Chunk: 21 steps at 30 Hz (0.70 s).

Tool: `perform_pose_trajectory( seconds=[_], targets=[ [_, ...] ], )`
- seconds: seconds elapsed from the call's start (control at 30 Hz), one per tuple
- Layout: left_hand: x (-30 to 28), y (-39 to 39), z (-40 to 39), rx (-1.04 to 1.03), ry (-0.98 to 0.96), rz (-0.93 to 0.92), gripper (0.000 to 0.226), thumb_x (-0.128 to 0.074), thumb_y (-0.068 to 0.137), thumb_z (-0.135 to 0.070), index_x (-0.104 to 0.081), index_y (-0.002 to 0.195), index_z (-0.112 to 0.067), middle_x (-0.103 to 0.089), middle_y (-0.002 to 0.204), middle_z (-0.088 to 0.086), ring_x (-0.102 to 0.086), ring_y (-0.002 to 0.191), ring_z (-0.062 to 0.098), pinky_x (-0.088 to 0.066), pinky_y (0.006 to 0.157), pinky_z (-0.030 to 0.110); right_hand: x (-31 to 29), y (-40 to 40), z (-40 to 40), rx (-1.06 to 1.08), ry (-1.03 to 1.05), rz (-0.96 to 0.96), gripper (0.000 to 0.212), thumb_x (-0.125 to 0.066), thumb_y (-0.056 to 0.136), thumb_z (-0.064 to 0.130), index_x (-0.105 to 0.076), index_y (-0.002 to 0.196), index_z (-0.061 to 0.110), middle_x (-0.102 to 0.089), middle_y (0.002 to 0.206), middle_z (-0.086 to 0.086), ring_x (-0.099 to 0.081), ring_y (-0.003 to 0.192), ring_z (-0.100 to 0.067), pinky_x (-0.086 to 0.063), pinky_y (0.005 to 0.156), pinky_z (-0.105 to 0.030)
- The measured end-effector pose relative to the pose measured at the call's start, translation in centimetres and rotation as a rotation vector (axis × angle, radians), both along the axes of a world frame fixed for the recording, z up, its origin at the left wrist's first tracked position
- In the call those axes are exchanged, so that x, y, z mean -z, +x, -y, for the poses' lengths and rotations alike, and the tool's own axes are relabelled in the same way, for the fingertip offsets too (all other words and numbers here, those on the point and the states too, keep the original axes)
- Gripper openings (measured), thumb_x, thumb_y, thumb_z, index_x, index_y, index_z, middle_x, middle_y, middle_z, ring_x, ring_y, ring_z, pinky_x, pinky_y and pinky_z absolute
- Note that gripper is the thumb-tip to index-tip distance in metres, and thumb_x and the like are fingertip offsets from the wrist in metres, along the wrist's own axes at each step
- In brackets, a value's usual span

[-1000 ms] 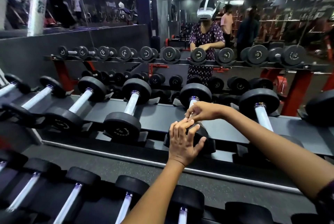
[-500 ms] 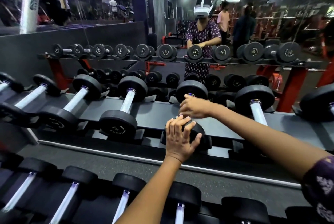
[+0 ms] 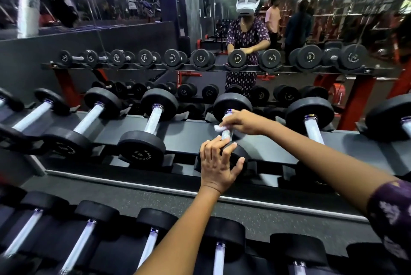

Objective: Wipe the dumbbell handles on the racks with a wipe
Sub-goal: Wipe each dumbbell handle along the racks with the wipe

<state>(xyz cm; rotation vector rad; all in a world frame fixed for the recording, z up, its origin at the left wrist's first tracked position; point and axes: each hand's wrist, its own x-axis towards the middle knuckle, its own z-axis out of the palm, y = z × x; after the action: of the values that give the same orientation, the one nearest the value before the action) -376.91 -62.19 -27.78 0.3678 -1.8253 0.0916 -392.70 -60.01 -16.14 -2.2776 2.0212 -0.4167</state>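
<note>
While the left hand (image 3: 219, 167) lay spread on the near black head of a dumbbell (image 3: 231, 105) on the upper rack (image 3: 191, 129), its fingers (image 3: 205, 152) straight and fanned over the rubber, the right hand (image 3: 241, 121) reached across from the right and pinched a small white wipe (image 3: 219, 128) against that dumbbell's knurled handle (image 3: 227, 134). The wipe sat on the handle just beyond the left fingertips, between the two heads, with the right fingers (image 3: 229, 120) curled down over it. To the left of both hands, neighbouring dumbbells (image 3: 151, 119) lay in their cradles; nearer than the hands ran a lower rack (image 3: 155, 199) of dumbbells. Beyond the fingers, a mirror (image 3: 289, 19) reflected the person and the rack.
</note>
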Motion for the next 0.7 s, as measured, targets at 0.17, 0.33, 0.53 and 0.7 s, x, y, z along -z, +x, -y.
perform_pose_trajectory(
  seconds=[0.17,0.33,0.53,0.7],
  targets=[
    [0.0,0.1,0.0,0.015,-0.016,-0.003,0.039,-0.031,0.099,-0.052,-0.048,0.113,-0.019,-0.044,0.118,0.003,-0.046,0.111,0.024,-0.034,0.099,0.044,1.4,1.5,-1.4,0.017,0.014,0.015,0.027,-0.049,0.091,0.005,-0.063,0.114,0.010,-0.060,0.104,-0.008,-0.049,0.088,-0.015,-0.032,0.077,-0.020],
    [0.1,0.0,0.0,0.003,-0.011,0.000,0.040,-0.030,0.099,-0.053,-0.047,0.113,-0.019,-0.044,0.119,0.003,-0.045,0.112,0.025,-0.032,0.099,0.044,0.7,0.6,-0.9,0.025,0.042,-0.030,0.040,-0.052,0.081,-0.005,-0.063,0.115,0.013,-0.063,0.109,-0.006,-0.055,0.097,-0.024,-0.034,0.079,-0.021],
    [0.2,0.1,0.1,0.006,-0.019,0.011,0.040,-0.030,0.099,-0.053,-0.047,0.113,-0.019,-0.044,0.119,0.004,-0.045,0.112,0.026,-0.034,0.098,0.045,1.7,2.0,-1.3,0.025,0.027,-0.036,0.031,-0.052,0.080,-0.006,-0.064,0.108,0.004,-0.061,0.102,-0.013,-0.052,0.087,-0.024,-0.032,0.071,-0.024],
    [0.1,0.2,0.1,0.009,-0.016,0.024,0.041,-0.030,0.099,-0.053,-0.047,0.114,-0.019,-0.043,0.119,0.004,-0.045,0.113,0.026,-0.034,0.098,0.046,1.0,-0.2,-0.7,0.056,0.043,-0.048,0.048,-0.052,0.078,-0.006,-0.061,0.120,0.014,-0.061,0.110,-0.007,-0.053,0.095,-0.023,-0.033,0.079,-0.021]
  ],
)
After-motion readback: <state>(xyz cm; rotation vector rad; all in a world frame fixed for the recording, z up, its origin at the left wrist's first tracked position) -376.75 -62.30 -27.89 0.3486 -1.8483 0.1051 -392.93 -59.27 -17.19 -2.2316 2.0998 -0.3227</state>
